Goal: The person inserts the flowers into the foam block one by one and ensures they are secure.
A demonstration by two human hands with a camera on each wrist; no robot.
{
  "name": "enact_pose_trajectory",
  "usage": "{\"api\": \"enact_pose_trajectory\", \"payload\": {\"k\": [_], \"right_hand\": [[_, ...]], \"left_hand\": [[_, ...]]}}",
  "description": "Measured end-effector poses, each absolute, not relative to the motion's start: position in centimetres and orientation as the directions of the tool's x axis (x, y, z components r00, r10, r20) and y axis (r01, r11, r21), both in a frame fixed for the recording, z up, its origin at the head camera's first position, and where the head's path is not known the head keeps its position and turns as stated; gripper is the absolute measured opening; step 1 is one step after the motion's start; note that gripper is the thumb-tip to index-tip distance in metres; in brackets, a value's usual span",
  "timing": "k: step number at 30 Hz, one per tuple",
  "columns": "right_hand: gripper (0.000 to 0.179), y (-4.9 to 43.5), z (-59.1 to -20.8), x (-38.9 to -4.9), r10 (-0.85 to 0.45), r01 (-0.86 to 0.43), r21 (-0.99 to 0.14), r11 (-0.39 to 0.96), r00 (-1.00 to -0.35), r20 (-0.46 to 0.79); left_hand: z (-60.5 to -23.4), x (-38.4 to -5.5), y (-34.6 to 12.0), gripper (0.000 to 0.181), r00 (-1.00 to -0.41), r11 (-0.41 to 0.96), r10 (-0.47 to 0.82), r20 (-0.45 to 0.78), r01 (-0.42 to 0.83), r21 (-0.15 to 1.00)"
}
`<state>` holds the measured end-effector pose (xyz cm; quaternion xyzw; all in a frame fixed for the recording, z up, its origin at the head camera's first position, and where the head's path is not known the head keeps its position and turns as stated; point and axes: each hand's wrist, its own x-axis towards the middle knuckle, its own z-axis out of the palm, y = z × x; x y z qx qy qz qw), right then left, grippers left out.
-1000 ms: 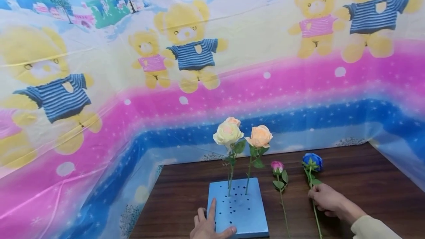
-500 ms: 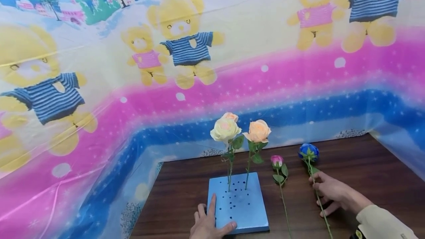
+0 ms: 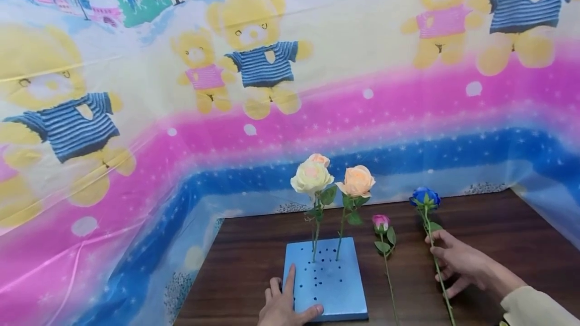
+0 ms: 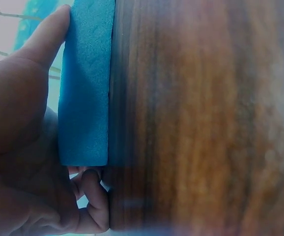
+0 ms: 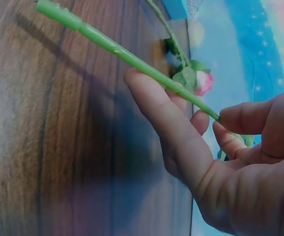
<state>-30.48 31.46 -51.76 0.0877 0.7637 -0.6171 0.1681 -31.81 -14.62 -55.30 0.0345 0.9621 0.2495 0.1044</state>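
Note:
My right hand [image 3: 471, 265] pinches the green stem of a blue artificial rose [image 3: 426, 197] between thumb and forefinger. Other fingers lie under the stem lower down. In the right wrist view, the stem [image 5: 117, 49] runs above the table with its shadow apart from it. My left hand [image 3: 283, 306] rests on the near left corner of a light blue foam block [image 3: 335, 298], its thumb and forefinger straight on top. Its other fingers bend beside the block's edge. A cream rose [image 3: 312, 177] and a peach rose [image 3: 358, 181] stand upright in the block, another peach bloom [image 3: 319, 159] behind.
A pink rosebud [image 3: 381, 223] on a leafy stem lies on the dark wooden table [image 3: 254, 235] between the block and my right hand. Several small holes dot the block's top. A printed teddy bear cloth [image 3: 344, 130] hangs behind the table.
The blue rose has risen slightly, its bloom now farther up relative to the pink rosebud. My right hand's lower fingers have spread along the stem. The left hand stays on the block.

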Motion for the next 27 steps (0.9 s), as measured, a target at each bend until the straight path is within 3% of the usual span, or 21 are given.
{"api": "enact_pose_trajectory", "payload": {"k": [19,27], "right_hand": [[0.043,30.7,-49.8,-29.9,-0.065,0.159,-0.964,0.212,-0.982,-0.176],[0.047,30.9,-49.9,-29.9,0.006,-0.009,-0.971,0.241,-1.000,0.010]], "left_hand": [[-55.7,-31.8,-14.7,0.128,-0.979,0.886,0.090,-0.184,-0.006,0.464],[-55.9,-31.9,-14.8,0.127,-0.981,0.891,0.084,-0.173,-0.004,0.455]]}}
